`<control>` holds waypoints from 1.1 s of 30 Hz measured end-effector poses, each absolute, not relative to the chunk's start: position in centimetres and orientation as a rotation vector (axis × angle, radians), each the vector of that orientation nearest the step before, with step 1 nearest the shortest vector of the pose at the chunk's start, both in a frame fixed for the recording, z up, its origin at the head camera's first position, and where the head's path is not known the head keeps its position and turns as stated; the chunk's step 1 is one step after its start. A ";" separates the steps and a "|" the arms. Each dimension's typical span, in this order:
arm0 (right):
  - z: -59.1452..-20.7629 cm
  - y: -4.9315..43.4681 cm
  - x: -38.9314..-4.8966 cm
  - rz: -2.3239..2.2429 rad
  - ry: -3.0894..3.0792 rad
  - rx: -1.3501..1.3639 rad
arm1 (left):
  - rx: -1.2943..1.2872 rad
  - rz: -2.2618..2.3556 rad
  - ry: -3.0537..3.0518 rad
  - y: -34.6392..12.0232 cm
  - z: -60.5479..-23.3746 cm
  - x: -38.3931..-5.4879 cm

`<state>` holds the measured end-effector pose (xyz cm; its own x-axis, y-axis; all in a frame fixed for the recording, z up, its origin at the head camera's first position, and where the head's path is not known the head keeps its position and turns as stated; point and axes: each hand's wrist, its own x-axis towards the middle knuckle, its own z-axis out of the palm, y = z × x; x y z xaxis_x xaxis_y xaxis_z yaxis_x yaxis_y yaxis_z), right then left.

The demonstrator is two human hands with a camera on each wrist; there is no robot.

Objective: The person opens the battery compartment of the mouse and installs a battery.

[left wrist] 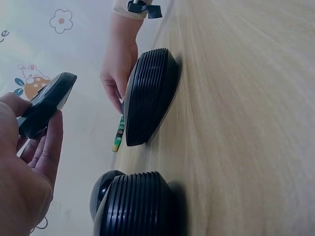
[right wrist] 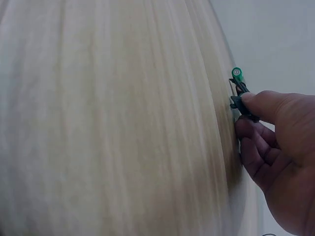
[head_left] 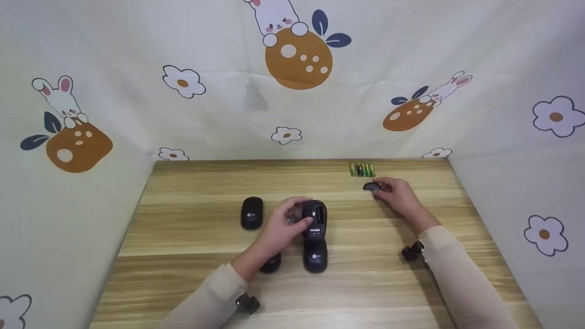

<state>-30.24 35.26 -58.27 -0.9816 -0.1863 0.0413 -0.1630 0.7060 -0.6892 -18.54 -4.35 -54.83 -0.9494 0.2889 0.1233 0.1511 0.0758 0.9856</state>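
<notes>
My left hand (head_left: 281, 228) holds a black computer mouse (head_left: 315, 211) with its underside up, thumb on the near face and fingers around the far side. An uncovered battery slot shows in that underside. In the left wrist view this mouse (left wrist: 49, 103) is raised off the table. Over at the right, my right hand (head_left: 400, 196) pinches a small black battery cover (head_left: 371, 186) between thumb and fingers, close to the tabletop. Just beyond the cover, several green batteries (head_left: 362, 170) lie side by side; in the right wrist view one battery end (right wrist: 236, 73) shows past the cover.
Three more black mice are on the wooden table (head_left: 196, 251): one at left (head_left: 252, 213), one partly hidden by the left forearm (head_left: 271, 263), and one just in front of the held mouse (head_left: 315, 258). A printed curtain (head_left: 219, 123) encloses the back and sides.
</notes>
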 end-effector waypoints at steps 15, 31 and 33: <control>-58.4 35.7 -30.7 -1.034 2.904 -0.340 | 0.427 1.987 2.268 -4.2 -54.7 -18.5; -58.2 36.0 -32.5 -1.212 2.893 -0.208 | 0.451 2.001 2.278 -4.2 -54.5 -18.2; -58.1 36.0 -33.1 -1.181 2.886 -0.217 | 0.447 1.998 2.280 -4.2 -54.5 -18.2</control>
